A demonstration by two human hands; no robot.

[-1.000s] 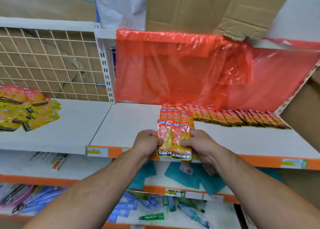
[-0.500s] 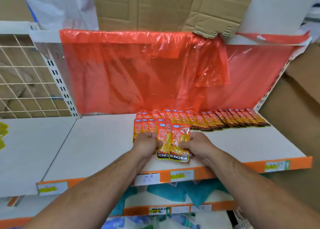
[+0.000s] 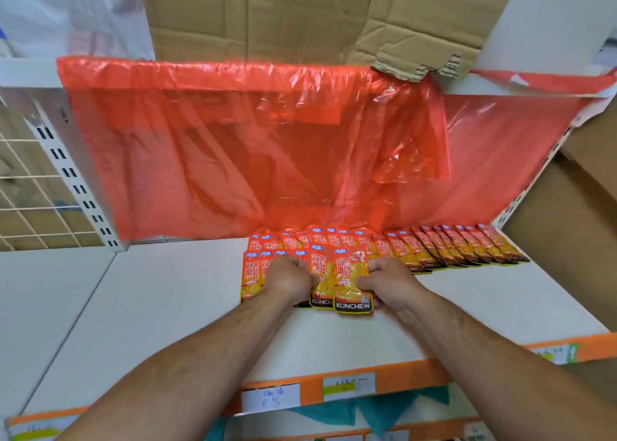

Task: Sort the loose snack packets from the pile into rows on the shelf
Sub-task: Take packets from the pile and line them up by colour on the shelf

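L hand (image 3: 288,278) & R hand (image 3: 389,282): each grip pinching KONCHEW packets (image 3: 352,273) at shelf (image 3: 167,307); packet row (image 3: 467,250) towards 2 o'clock.

A white flat shelf board (image 3: 150,307) fills the foreground, its orange front strip (image 3: 310,390) carrying handwritten white paper price labels (image 3: 270,398), and at the left it meets a white slotted metal upright (image 3: 76,187) and a white wire mesh back panel (image 3: 23,190). A translucent red plastic sheet (image 3: 233,147) hangs behind it as a backdrop, below flattened brown corrugated cardboard (image 3: 267,13) with a torn lower right edge. A large brown cardboard box (image 3: 577,193) stands at the right, in bright, even light.
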